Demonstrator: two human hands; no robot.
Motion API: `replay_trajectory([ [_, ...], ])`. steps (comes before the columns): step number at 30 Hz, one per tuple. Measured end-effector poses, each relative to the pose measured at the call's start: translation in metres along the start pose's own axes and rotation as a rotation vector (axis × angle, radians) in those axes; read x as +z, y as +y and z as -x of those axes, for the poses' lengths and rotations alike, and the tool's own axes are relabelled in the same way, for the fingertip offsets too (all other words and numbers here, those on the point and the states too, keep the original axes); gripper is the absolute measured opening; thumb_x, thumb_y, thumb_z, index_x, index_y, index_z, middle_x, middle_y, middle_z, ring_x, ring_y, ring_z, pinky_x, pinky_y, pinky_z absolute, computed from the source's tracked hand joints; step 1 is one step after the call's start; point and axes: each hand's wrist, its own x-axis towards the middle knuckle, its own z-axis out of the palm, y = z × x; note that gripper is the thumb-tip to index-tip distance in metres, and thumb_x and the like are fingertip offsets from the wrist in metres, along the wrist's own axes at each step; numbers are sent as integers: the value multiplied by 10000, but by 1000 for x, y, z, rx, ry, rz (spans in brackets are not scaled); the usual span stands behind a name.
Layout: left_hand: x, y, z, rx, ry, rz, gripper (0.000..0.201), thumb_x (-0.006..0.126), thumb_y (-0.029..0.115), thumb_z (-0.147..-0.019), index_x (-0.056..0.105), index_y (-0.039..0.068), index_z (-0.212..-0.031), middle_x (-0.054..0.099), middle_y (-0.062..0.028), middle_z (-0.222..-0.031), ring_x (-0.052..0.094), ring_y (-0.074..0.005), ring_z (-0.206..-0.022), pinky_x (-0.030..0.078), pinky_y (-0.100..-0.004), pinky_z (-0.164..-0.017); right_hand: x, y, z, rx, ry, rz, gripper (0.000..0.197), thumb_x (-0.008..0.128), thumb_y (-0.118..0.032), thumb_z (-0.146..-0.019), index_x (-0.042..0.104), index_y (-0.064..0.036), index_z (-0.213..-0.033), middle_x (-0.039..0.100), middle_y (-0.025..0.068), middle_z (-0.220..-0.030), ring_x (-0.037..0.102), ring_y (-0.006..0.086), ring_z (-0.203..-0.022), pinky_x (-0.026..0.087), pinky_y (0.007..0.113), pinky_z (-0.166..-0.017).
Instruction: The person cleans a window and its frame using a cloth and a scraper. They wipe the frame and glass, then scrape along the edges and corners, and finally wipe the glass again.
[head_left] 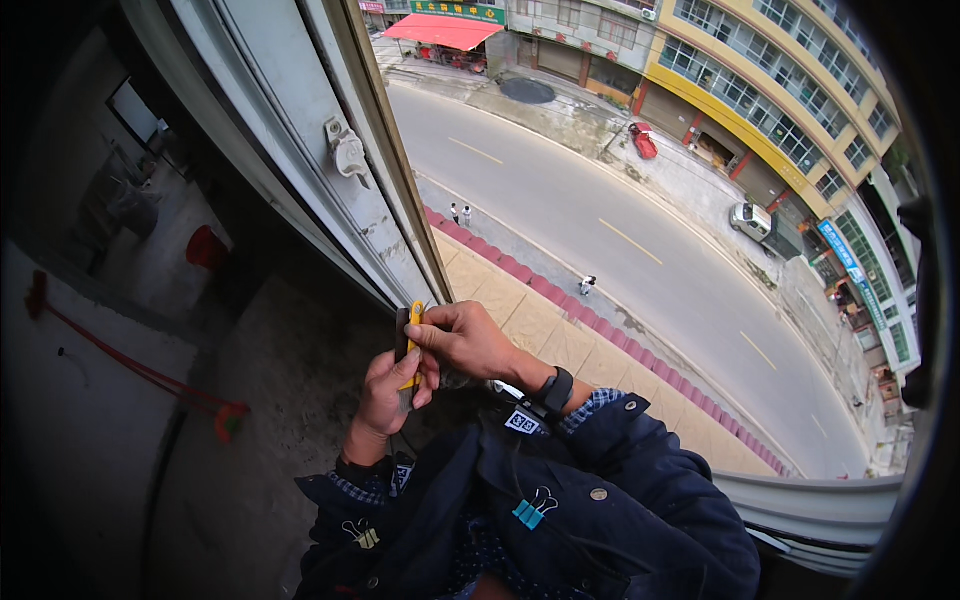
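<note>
In front of me my left hand is closed around the lower part of a slim yellow utility knife. A dark, narrow strip stands upright against the knife's left side, also at the left hand's fingers. My right hand comes in from the right, its thumb and forefinger pinched on the knife's upper part. What else may lie between those fingertips is hidden. Both hands are beside the lower end of the white window frame, which carries a pale latch.
A window opening lies to my right, with a tiled ledge and a street far below. The white lower rail runs at right. Indoors at left are a red bucket and a long red-handled tool.
</note>
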Motion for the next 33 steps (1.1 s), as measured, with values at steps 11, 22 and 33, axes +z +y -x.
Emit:
replay_trajectory([
  [11, -23, -7, 2, 48, 100, -164, 362, 495, 277, -1057, 627, -59, -1086, 679, -149, -873, 653, -185, -592, 504, -277, -532, 1, 38, -11, -89, 214, 100, 392, 590, -285, -1052, 692, 15, -820, 670, 44, -685, 608, 94, -668, 499, 297, -620],
  [22, -46, -28, -7, 196, 302, -733, 189, 572, 94, -963, 639, -25, -1093, 667, -160, -898, 655, -267, -721, 510, -371, -632, 12, 35, 0, -282, 246, -100, 377, 577, -306, -1065, 669, -5, -859, 627, -1, -738, 540, 64, -720, 482, 279, -660],
  [33, -28, -56, -3, -80, 199, 55, 558, 473, 513, -1020, 569, 41, -1301, 675, -61, -1112, 686, -179, -979, 571, -316, -830, 11, 20, 22, -505, 45, 276, 331, 586, -261, -1037, 605, -3, -832, 572, 164, -683, 579, 293, -602, 448, 377, -577],
])
